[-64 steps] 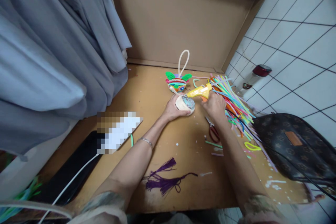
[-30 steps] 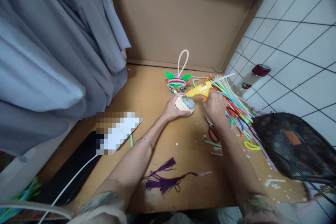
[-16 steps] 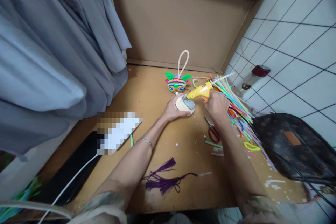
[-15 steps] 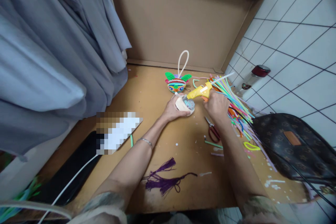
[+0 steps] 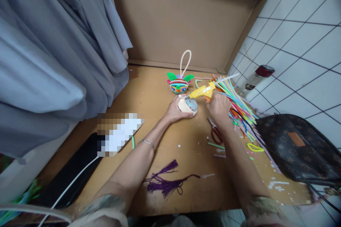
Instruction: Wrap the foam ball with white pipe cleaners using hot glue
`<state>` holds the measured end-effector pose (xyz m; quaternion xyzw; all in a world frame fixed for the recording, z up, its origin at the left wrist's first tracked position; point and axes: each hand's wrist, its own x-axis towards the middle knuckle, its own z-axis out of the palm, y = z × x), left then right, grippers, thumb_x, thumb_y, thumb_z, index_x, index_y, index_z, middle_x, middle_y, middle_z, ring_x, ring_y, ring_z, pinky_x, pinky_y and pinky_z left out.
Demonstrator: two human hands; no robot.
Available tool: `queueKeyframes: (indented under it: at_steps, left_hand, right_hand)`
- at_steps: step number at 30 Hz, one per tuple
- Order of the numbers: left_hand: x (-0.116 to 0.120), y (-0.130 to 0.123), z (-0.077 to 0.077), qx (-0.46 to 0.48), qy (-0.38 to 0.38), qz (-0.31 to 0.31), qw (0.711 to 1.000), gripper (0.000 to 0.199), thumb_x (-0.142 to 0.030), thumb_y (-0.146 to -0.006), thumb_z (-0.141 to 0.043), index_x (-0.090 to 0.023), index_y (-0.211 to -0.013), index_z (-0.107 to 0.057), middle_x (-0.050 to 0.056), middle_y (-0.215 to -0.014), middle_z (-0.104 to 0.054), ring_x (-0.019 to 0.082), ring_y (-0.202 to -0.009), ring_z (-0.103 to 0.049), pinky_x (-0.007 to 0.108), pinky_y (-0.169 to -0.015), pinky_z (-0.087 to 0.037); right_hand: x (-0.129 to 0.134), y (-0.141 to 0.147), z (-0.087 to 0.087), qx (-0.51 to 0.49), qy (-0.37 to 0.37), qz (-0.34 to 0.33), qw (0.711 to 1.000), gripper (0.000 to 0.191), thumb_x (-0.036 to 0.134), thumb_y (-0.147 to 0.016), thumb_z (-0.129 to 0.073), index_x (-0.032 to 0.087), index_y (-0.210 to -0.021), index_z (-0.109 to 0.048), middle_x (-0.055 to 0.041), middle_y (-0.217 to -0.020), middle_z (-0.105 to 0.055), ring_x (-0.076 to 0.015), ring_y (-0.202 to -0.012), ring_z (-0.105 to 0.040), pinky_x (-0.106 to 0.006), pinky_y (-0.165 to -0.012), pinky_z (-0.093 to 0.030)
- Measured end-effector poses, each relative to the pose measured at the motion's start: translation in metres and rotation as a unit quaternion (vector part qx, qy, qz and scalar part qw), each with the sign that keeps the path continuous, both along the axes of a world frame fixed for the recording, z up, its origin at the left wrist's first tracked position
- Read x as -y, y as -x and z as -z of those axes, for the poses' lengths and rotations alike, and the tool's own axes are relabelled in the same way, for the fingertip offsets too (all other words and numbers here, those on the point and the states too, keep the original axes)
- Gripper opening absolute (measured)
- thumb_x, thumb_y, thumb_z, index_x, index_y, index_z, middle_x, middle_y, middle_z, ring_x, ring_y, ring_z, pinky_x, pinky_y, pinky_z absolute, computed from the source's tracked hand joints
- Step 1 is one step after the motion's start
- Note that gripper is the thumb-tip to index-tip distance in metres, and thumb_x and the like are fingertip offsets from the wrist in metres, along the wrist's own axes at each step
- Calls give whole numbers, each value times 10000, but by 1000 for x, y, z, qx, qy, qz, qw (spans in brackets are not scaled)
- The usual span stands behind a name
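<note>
In my left hand (image 5: 174, 110) is a small cream-coloured rounded piece (image 5: 183, 106) with a grey, bumpy filling showing on its right side. My right hand (image 5: 218, 104) is wrapped round the handle of a yellow glue gun (image 5: 202, 90), with a clear stick poking out of its back end. The gun's nozzle points left and down at the upper edge of the cream piece; whether it touches is too small to tell. Just behind stands a colourful animal-head ornament (image 5: 179, 86) with green ears and a white loop.
Red-handled scissors (image 5: 216, 135) lie beside my right forearm. Purple tassels (image 5: 165, 184) are near the front edge. Coloured pipe cleaners (image 5: 237, 99), a brown bag (image 5: 298, 149) and a red-lidded bottle (image 5: 257, 78) are at right. A cardboard panel (image 5: 176, 17) stands behind; grey cloth (image 5: 66, 49) hangs left.
The glue gun's nozzle and my right hand have shifted slightly to the left. More of the grey filling shows now. My left hand keeps hold of the cream piece in nearly the same spot.
</note>
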<state>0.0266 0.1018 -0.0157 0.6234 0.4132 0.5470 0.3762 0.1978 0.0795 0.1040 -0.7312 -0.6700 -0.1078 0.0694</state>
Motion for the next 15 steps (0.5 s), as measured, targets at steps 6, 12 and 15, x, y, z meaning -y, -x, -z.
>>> queueKeyframes:
  at_steps: [6, 12, 15]
  left_hand:
    - [0, 0, 1, 8, -1, -3, 1000, 894, -334, -467, -928, -179, -1278, -584, 121, -1359, -602, 312, -1242, -606, 462, -1092, -490]
    - [0, 0, 1, 6, -8, 5, 1000, 882, -343, -465, -925, -167, -1262, -591, 128, -1357, -591, 314, -1244, -594, 466, -1108, -470]
    - [-1, 0, 2, 3, -14, 6, 1000, 863, -361, -474, -924, -168, -1249, -597, 127, -1350, -585, 314, -1250, -585, 468, -1115, -458]
  right_hand:
    - [-1, 0, 2, -9, -1, 2, 1000, 392, 330, -980, -481, 108, -1273, -617, -226, -1085, -743, -303, -986, -720, -311, -740, -460]
    - [-2, -4, -1, -2, 8, -11, 1000, 393, 332, -962, -506, 115, -1267, -625, -227, -1101, -737, -322, -998, -711, -324, -754, -463]
    - [-2, -6, -4, -4, 15, -14, 1000, 391, 323, -960, -505, 107, -1257, -637, -235, -1097, -734, -330, -997, -708, -332, -763, -465]
